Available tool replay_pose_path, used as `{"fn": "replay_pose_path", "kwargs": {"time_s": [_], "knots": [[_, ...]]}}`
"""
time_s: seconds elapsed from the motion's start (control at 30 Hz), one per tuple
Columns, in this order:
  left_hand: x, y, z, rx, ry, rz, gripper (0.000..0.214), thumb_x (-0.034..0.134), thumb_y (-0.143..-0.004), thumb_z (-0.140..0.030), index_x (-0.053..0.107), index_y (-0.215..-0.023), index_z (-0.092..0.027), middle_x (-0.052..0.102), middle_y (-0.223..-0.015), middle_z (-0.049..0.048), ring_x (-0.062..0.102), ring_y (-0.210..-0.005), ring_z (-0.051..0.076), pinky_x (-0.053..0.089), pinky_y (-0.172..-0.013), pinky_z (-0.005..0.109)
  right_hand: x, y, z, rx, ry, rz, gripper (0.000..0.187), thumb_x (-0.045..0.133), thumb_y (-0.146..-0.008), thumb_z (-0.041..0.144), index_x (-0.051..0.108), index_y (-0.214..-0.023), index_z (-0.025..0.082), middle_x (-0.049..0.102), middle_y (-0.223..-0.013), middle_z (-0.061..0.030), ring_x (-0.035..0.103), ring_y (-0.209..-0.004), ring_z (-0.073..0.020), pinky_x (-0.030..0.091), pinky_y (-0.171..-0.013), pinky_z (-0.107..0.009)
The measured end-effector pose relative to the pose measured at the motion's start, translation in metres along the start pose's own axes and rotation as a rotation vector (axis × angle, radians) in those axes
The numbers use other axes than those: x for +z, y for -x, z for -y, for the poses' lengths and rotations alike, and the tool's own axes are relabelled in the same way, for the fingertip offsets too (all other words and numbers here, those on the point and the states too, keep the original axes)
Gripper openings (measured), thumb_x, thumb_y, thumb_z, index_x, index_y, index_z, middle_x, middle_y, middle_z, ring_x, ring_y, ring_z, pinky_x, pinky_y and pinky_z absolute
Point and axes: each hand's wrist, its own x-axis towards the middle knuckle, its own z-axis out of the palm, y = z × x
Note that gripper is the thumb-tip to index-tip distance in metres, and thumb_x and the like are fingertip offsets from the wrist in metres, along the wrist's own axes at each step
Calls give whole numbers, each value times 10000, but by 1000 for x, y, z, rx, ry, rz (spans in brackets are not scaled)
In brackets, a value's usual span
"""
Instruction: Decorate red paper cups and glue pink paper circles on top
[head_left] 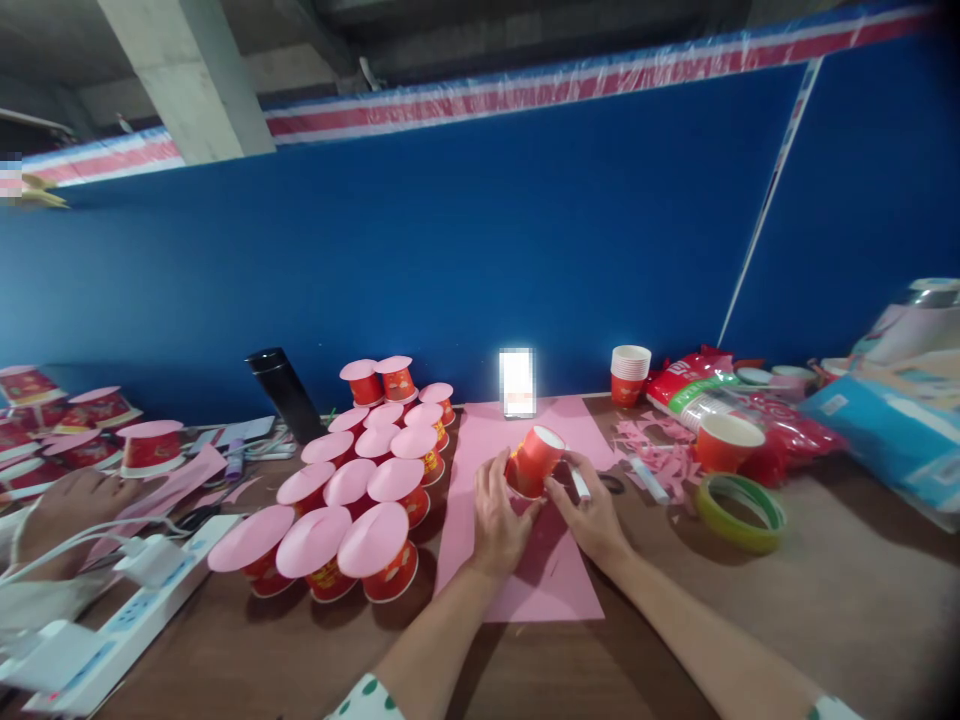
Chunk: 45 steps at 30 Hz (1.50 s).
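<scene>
Both hands, left hand [501, 515] and right hand [592, 512], grip a tilted red paper cup [534, 461] with closed fingers at mid-frame, steadying it over the pink paper sheet [525, 580].

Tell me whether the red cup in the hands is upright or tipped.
Tipped. The red cup, held by the left hand and right hand over the pink sheet, points its white open mouth up-right.

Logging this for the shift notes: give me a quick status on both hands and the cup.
Left hand and right hand both grip the red paper cup, tilted over the pink paper sheet. Capped cups crowd the left side; scissors lie beside the right hand.
</scene>
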Motion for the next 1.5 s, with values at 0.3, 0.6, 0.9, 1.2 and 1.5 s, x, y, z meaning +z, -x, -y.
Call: {"fn": "replay_pose_path", "kwargs": {"time_s": [0.3, 0.6, 0.9, 1.2, 1.5], "knots": [[4, 3, -4, 13, 181, 0, 654, 642, -778, -273, 316, -1341, -205, 491, -1209, 132, 498, -1133, 254, 440, -957, 449, -2, -6, -10, 157, -183, -88, 430, 611, -775, 450, 555, -1120, 198, 634, -1078, -98, 615, -962, -227, 528, -764, -330], [-1, 2, -10, 83, 189, 17, 564, 566, -809, -210, 340, -1326, -192, 442, -1266, 146, 434, -1206, 260, 433, -976, 443, -3, -7, -14, 259, -271, -103, 522, 624, -742, 514, 540, -1149, 198, 649, -1026, -81, 636, -854, -216, 522, -616, -273], [-7, 4, -18, 249, 146, 109, 556, 499, -835, -165, 303, -1354, -194, 436, -1271, 149, 402, -1240, 268, 428, -986, 463, -3, -11, -12, 290, -453, -102, 557, 710, -693, 442, 500, -1159, 223, 656, -942, -42, 636, -785, -185, 513, -707, -313], [-8, 5, -18, 227, 127, 44, 640, 564, -802, -204, 270, -1371, -217, 420, -1286, 155, 401, -1239, 292, 394, -1003, 501, -5, -12, -10, 251, -480, -56, 513, 693, -712, 431, 513, -1149, 232, 658, -941, -46, 634, -807, -192, 520, -710, -321], [1, 6, -10, -172, 357, 124, 776, 730, -681, -332, 329, -1327, -177, 456, -1280, 159, 444, -1212, 288, 376, -1015, 477, -2, -7, -6, 227, -306, 2, 505, 679, -719, 424, 493, -1143, 220, 633, -975, -47, 632, -774, -190, 529, -632, -296]]}}
